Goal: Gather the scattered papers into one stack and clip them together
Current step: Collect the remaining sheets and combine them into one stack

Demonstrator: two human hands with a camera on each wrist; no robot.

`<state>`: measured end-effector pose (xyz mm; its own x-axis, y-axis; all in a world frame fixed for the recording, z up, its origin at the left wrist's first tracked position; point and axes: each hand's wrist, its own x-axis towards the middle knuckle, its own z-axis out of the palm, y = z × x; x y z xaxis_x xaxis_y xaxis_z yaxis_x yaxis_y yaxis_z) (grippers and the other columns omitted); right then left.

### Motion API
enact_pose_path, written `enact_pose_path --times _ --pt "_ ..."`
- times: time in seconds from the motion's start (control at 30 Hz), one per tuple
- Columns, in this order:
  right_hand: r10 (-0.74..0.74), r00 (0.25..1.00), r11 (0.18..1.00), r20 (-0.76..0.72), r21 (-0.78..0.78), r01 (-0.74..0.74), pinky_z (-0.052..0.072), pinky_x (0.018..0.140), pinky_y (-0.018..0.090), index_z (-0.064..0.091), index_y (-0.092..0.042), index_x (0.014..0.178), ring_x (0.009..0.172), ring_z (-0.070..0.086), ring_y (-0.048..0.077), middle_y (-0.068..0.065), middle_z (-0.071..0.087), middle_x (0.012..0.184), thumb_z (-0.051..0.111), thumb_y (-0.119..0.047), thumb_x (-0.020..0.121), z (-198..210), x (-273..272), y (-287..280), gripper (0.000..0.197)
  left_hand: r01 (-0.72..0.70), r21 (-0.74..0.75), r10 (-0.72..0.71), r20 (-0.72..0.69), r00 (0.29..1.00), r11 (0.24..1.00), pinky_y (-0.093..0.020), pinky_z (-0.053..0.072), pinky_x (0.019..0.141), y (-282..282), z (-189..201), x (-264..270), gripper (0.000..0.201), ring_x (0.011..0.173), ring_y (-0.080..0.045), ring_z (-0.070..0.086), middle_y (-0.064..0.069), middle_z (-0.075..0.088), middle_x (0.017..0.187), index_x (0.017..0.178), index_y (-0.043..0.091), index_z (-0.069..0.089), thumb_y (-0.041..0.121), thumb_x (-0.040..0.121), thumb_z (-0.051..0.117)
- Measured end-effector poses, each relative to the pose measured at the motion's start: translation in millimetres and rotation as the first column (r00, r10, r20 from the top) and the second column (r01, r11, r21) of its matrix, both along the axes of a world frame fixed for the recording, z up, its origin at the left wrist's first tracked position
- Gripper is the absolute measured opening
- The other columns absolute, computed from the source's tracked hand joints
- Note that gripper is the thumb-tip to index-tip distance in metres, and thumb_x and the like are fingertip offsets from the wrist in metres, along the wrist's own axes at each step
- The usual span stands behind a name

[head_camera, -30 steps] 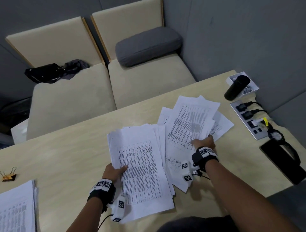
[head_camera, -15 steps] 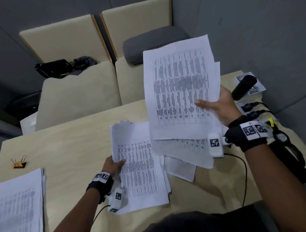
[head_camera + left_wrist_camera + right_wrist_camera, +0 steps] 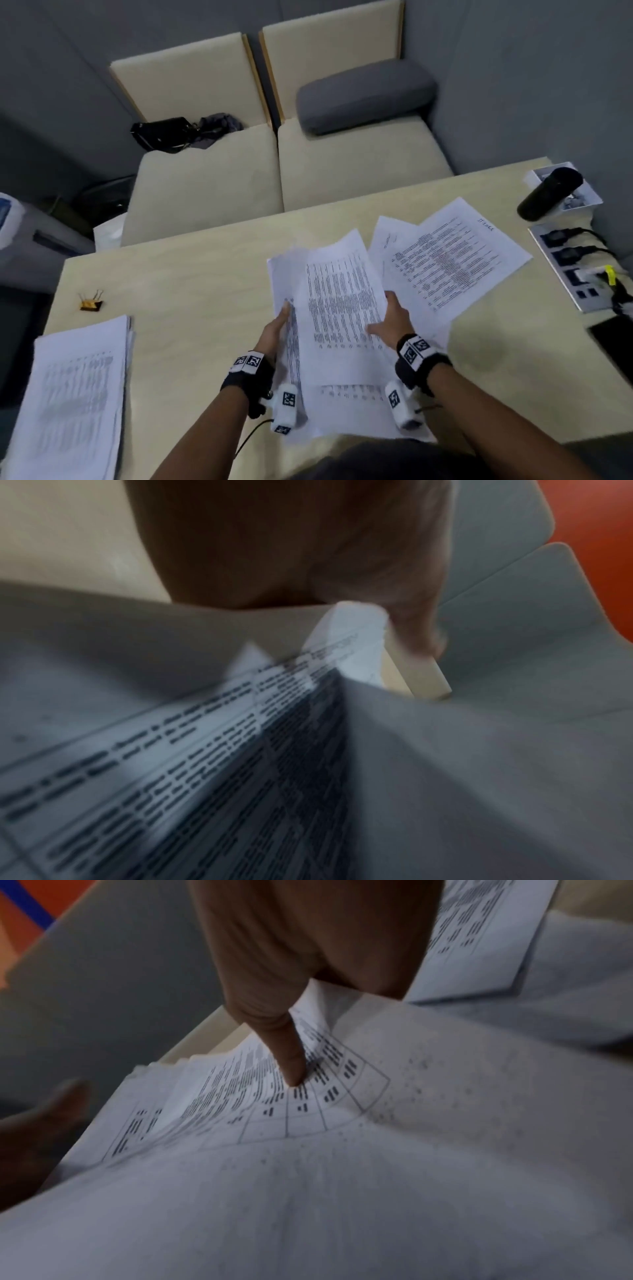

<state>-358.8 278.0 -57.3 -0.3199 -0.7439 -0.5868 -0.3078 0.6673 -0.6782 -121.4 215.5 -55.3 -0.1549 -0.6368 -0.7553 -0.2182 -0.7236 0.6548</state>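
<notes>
A stack of printed papers (image 3: 342,308) is raised in front of me above the wooden table (image 3: 191,281). My left hand (image 3: 277,329) grips its left edge. My right hand (image 3: 390,320) pinches the right edge, thumb on the top sheet. In the right wrist view the thumb (image 3: 287,1053) presses on the printed table of the top sheet (image 3: 308,1191). The left wrist view is blurred and shows the left hand (image 3: 308,547) above fanned sheets (image 3: 205,750). Loose sheets (image 3: 445,260) lie overlapped on the table to the right. A gold binder clip (image 3: 90,303) lies far left.
A second paper stack (image 3: 75,383) lies at the near left corner. At the right edge are a black bottle (image 3: 548,193), a power strip (image 3: 579,270) with plugged cables and a black phone (image 3: 613,339). Beige seats (image 3: 274,171) stand beyond the far edge.
My right hand has brought the sheets it lifted down and to the left, onto the stack in my left hand. The left hand has raised that stack off the table.
</notes>
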Motion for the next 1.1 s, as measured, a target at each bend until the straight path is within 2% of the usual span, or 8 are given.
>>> enact_pose_path --times 0.1,0.23,0.37,0.47,0.57,0.67,0.83,1.1 --pt "0.098 0.994 0.994 -0.056 0.046 -0.096 0.053 0.082 0.030 0.019 -0.010 0.148 0.100 0.060 0.030 0.021 0.053 0.130 0.073 -0.003 0.079 -7 21 8 0.088 0.062 -0.090 -0.046 0.171 0.984 0.994 -0.018 0.053 0.063 12 0 -7 0.032 0.076 -0.011 0.068 -0.005 0.065 0.115 0.113 0.005 0.064 0.015 0.084 0.072" --pt "0.059 0.998 0.997 -0.018 -0.053 -0.059 0.044 0.102 0.035 0.035 -0.015 0.139 0.121 0.052 0.027 0.009 0.050 0.135 0.086 -0.031 0.065 3 13 9 0.091 0.068 -0.242 -0.016 0.213 0.977 0.968 -0.039 0.061 0.071 17 17 8 0.023 0.079 -0.022 0.073 -0.011 0.075 0.094 0.101 0.010 0.068 0.006 0.079 0.072" --pt "-0.011 0.955 0.990 0.296 -0.134 0.053 0.043 0.105 0.045 0.044 -0.022 0.133 0.123 0.053 0.023 0.002 0.055 0.135 0.092 -0.055 0.039 37 0 -12 0.110 0.034 -0.483 0.013 0.092 0.996 0.875 -0.021 0.054 0.057 20 66 39 0.021 0.068 -0.010 0.072 0.000 0.075 0.080 0.102 0.001 0.067 0.003 0.082 0.072" --pt "0.102 0.906 0.978 0.410 -0.206 -0.017 0.034 0.111 0.041 0.039 -0.017 0.138 0.129 0.049 0.020 0.002 0.050 0.139 0.090 -0.035 0.060 88 22 -26 0.095 -0.101 -0.588 0.077 -0.066 0.995 0.802 -0.023 0.054 0.058 15 102 56 0.016 0.063 -0.009 0.067 0.004 0.073 0.068 0.096 -0.002 0.065 -0.006 0.081 0.070" --pt "0.126 0.907 0.920 0.403 -0.390 0.046 0.047 0.095 0.022 0.053 -0.028 0.101 0.092 0.062 -0.005 -0.013 0.063 0.104 0.086 -0.016 0.069 132 57 -36 0.047 -0.208 -0.663 0.104 -0.194 0.976 0.719 -0.029 0.058 0.065 3 141 66 0.022 0.071 -0.014 0.069 0.001 0.075 0.076 0.097 -0.001 0.067 -0.005 0.076 0.073" --pt "0.048 0.919 0.852 0.391 -0.497 0.167 0.058 0.084 0.034 0.057 -0.014 0.103 0.095 0.067 0.014 0.002 0.068 0.106 0.092 -0.034 0.058 151 94 -45 0.060 -0.282 -0.719 0.094 -0.290 0.952 0.635 -0.032 0.060 0.075 -8 170 77 0.030 0.084 -0.017 0.071 -0.002 0.075 0.091 0.102 0.008 0.069 0.003 0.073 0.074" --pt "-0.025 0.921 0.797 0.388 -0.549 0.253 0.055 0.071 0.024 0.056 -0.019 0.093 0.087 0.069 0.016 -0.002 0.068 0.091 0.087 -0.012 0.067 156 129 -47 0.041 -0.265 -0.701 0.074 -0.290 0.954 0.663 -0.039 0.058 0.084 -18 162 103 0.031 0.094 -0.020 0.070 0.001 0.076 0.097 0.098 0.020 0.071 0.002 0.073 0.076" --pt "-0.019 0.939 0.731 0.343 -0.636 0.247 0.058 0.085 0.043 0.066 -0.021 0.108 0.095 0.071 0.022 0.004 0.074 0.100 0.086 -0.011 0.065 146 161 -53 0.049 -0.275 -0.709 0.023 -0.343 0.939 0.650 -0.040 0.053 0.094 -35 151 138 0.048 0.111 -0.026 0.066 -0.008 0.071 0.117 0.122 0.012 0.066 0.003 0.075 0.076"
